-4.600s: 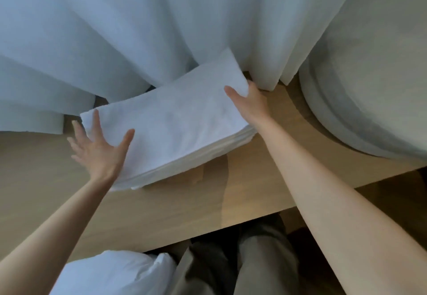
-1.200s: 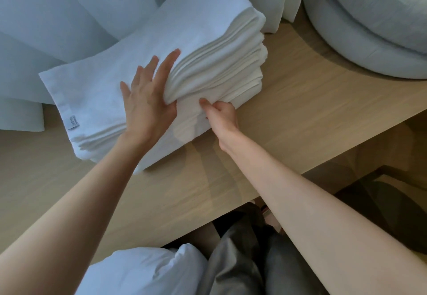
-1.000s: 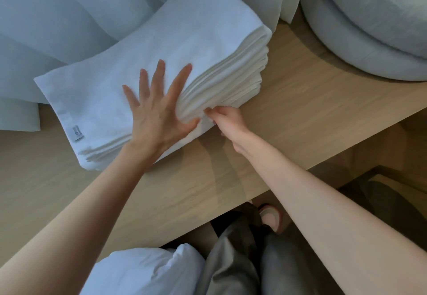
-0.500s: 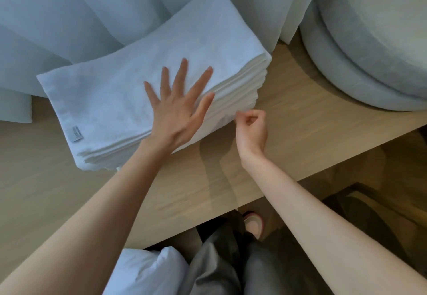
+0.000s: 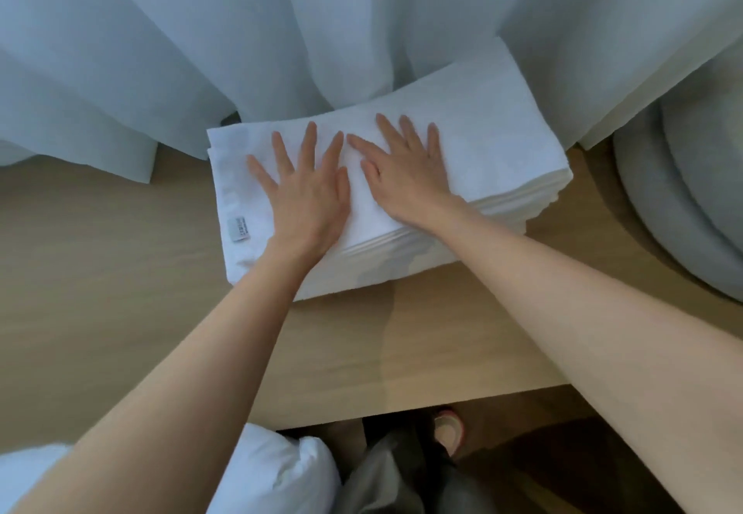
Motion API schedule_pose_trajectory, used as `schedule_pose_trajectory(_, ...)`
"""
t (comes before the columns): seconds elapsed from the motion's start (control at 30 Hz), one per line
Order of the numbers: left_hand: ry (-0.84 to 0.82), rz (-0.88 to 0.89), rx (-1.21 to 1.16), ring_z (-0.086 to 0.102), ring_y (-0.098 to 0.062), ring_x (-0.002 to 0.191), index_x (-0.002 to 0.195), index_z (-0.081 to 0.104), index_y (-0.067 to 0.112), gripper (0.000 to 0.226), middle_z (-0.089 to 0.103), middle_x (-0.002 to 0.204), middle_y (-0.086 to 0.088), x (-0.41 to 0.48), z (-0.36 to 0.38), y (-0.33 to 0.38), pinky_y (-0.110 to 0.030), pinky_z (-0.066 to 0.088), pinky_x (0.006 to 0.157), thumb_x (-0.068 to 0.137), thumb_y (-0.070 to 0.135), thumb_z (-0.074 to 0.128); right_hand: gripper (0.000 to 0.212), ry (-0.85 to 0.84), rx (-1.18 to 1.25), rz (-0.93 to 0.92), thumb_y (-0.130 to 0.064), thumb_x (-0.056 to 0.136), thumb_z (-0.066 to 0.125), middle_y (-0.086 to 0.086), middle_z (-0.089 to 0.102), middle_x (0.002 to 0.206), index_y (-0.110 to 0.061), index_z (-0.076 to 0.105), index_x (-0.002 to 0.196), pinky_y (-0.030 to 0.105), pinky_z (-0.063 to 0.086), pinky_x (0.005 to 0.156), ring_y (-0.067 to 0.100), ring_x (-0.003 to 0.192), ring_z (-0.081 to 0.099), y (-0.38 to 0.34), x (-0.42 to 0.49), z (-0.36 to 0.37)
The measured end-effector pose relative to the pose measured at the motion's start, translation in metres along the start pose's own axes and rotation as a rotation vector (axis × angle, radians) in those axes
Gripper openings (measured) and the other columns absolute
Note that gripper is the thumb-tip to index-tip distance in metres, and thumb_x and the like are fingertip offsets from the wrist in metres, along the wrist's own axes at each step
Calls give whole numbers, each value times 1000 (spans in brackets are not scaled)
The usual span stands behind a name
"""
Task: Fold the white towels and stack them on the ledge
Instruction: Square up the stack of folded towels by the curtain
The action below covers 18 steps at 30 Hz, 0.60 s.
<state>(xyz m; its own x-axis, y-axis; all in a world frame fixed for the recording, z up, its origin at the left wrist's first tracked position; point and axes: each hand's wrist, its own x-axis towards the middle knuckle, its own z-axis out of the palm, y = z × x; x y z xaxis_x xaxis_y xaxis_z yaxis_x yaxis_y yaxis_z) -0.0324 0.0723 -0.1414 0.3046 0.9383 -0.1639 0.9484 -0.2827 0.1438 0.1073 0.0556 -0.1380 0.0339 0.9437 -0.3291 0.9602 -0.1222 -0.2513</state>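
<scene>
Pressing down with both palms, I hold the stack of white towels (image 5: pixel 502 139) flat on the wooden ledge (image 5: pixel 120 272). My left hand (image 5: pixel 305 200) rests on the left half of the top towel, its fingers (image 5: pixel 309 139) straight and spread wide, gripping nothing. My right hand (image 5: pixel 406 175) rests just beside it toward the middle, its fingers (image 5: pixel 406 131) also straight and spread less widely, gripping nothing. The innermost fingertips of the two hands lie just beside each other. The stack consists of several folded layers, and their edges show along the near and right sides. Its far edge meets the hem of the pale curtain (image 5: pixel 241 31) that hangs behind the ledge. A small grey label (image 5: pixel 238 229) sits on the top towel near the left edge. A round grey cushion (image 5: pixel 683 212) stands on the ledge to the right, apart from the stack. Below the ledge's near edge, a white fabric bundle (image 5: pixel 281 473) lies by my left forearm, next to my grey trousers (image 5: pixel 386 481) and one shoe (image 5: pixel 448 431).
</scene>
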Motion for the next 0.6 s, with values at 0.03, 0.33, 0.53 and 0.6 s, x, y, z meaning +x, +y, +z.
schedule_pose_trajectory(0.03,-5,-24,2,-6,-35,145,150,18,36,50,8,160,1,-2,4,-3,-62,-12,110,100,42,23,47,28,-46,-6,-41,102,17,-1,5,160,-42,17,148,52,-7,116,24,147,0,2,1,7)
schedule_pose_trajectory(0.33,70,-161,45,-14,-38,144,148,20,41,56,-10,158,-17,-18,9,-27,-60,-17,108,95,58,26,60,175,-239,180,-63,92,0,-4,0,160,-44,7,149,60,-15,110,22,147,-5,73,-13,4)
schedule_pose_trajectory(0.53,28,-83,-16,-14,-38,144,150,12,40,63,-12,157,-20,-30,20,-43,-57,-5,115,90,59,16,55,295,-136,295,-66,93,8,-9,-5,160,-51,2,146,73,-13,101,40,143,-16,67,-35,29)
schedule_pose_trajectory(0.6,36,-84,-23,-13,-38,144,150,13,39,62,-11,157,-20,-30,25,-43,-57,-3,115,91,57,17,55,315,-96,298,-66,93,12,-9,-4,160,-52,5,145,75,-11,101,44,141,-15,69,-33,35)
